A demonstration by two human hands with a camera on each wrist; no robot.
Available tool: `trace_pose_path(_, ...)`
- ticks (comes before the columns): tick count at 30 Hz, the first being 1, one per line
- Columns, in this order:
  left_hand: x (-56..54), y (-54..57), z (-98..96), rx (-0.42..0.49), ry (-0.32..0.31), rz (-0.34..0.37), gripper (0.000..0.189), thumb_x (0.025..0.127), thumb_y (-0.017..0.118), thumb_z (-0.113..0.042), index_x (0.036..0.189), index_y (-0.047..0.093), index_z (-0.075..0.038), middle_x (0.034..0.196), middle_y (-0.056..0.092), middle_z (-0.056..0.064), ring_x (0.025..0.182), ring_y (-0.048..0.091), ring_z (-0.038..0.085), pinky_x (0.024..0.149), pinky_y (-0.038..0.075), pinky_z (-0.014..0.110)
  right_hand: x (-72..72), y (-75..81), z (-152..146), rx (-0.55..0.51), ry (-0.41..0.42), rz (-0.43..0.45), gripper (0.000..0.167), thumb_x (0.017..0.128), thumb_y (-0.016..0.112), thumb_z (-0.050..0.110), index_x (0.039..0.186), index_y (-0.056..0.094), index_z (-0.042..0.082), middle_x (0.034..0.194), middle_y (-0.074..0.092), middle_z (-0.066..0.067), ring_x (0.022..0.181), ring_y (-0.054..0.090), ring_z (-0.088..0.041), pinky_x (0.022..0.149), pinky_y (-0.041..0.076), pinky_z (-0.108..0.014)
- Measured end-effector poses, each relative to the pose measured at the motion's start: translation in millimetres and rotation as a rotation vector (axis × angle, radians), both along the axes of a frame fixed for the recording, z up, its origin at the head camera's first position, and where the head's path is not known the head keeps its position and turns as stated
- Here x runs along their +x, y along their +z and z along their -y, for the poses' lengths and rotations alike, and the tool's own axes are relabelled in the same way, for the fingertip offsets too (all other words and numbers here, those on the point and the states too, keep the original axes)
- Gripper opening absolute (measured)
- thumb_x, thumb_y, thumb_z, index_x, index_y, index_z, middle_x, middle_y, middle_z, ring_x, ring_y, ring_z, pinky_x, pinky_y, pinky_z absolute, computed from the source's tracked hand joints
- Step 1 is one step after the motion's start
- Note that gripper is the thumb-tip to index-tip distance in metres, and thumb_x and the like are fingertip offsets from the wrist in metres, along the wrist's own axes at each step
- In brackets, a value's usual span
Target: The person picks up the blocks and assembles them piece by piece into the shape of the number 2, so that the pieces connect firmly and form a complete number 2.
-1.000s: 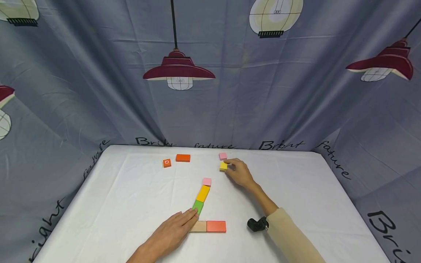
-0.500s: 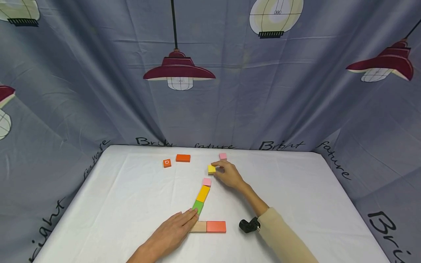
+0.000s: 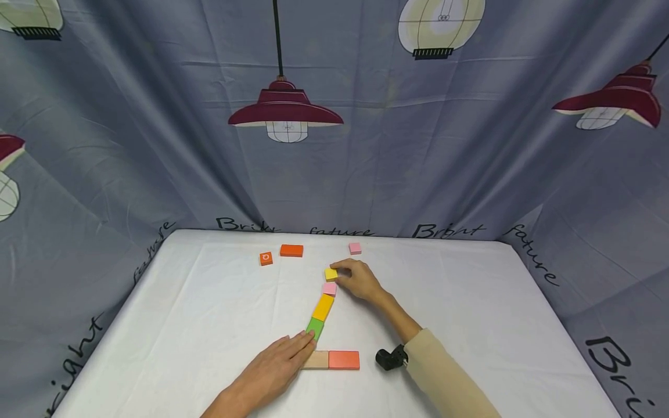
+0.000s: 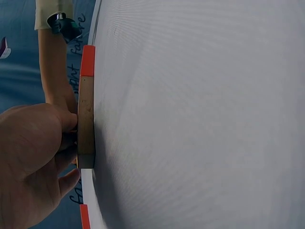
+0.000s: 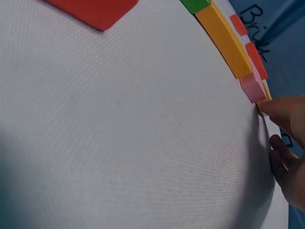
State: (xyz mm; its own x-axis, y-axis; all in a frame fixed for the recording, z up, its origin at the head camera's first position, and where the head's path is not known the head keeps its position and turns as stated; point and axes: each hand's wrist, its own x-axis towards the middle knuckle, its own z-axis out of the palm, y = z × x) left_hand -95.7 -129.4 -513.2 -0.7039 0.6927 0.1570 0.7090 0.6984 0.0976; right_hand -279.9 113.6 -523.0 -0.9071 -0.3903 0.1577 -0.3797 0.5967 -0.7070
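My right hand (image 3: pixel 359 281) pinches a small yellow block (image 3: pixel 330 274) between thumb and fingers, just behind a pink block (image 3: pixel 329 288). From that pink block a slanting row runs toward me: an amber block (image 3: pixel 323 307), then a green block (image 3: pixel 315 327). With fingers extended, my left hand (image 3: pixel 277 366) rests at the green block's near end. It also covers part of a tan block (image 3: pixel 317 360), which lies end to end with a coral block (image 3: pixel 344 360). In the right wrist view, the yellow block is mostly hidden behind the pink block (image 5: pixel 253 88) and the fingertips.
Toward the back of the white table (image 3: pixel 209 325) lie a small orange block with a ring mark (image 3: pixel 266 258), a longer orange block (image 3: pixel 291 250) and another pink block (image 3: pixel 355 248). A grey printed curtain (image 3: pixel 334 174) stands behind the table. A black device (image 3: pixel 391 357) sits at the right sleeve.
My right hand has carried the yellow block left and slightly nearer, from beside the rear pink block to the row's far end. The left hand has stayed in place.
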Motion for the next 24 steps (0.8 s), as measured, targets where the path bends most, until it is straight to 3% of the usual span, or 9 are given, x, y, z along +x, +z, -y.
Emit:
trace_pose_path(20, 0.3, 0.7, -1.0, -0.006, -0.004, -0.031, 0.046, 0.099, 0.061, -0.015, 0.143, 0.054, -0.004, 0.149, 0.050, 0.008, 0.134, 0.049, 0.021, 0.104, 0.046, 0.040, 0.4, 0.0, -5.5, 0.025, 0.054, 0.053, 0.032, 0.091, 0.072, 0.005, 0.122, 0.072, 0.008, 0.123, 0.069, -0.008, 0.118, 0.060, -0.027, 0.101, 0.048, -0.044)
trace_pose_path(24, -0.2, 1.1, -1.8, -0.021, 0.009, 0.011, 0.046, 0.101, 0.059, -0.017, 0.144, 0.053, -0.005, 0.150, 0.048, 0.007, 0.136, 0.047, 0.021, 0.106, 0.044, 0.040, -1.1, -1.6, -5.8, 0.036, 0.060, 0.061, 0.032, 0.091, 0.072, 0.006, 0.123, 0.072, 0.009, 0.123, 0.069, -0.008, 0.117, 0.060, -0.026, 0.100, 0.049, -0.043)
